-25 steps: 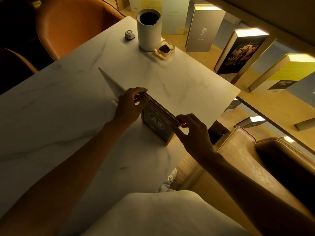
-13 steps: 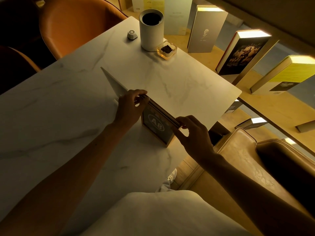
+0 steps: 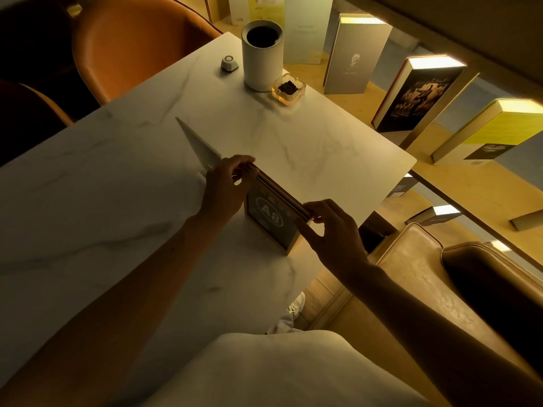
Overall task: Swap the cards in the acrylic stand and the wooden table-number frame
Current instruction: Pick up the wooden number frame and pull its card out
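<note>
We have the wooden table-number frame (image 3: 271, 221) standing upright near the right edge of the marble table (image 3: 117, 201), its A8 card (image 3: 269, 214) facing us. Our left hand (image 3: 226, 186) pinches the top edge at the far corner, our right hand (image 3: 332, 227) the near one. The acrylic stand (image 3: 199, 146) sits just behind the left hand, possibly touching it. Uneven pulling could jam the card or tip the frame off the edge

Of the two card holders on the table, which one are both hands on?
The wooden frame showing A8; the acrylic stand stands untouched beside it.
</note>
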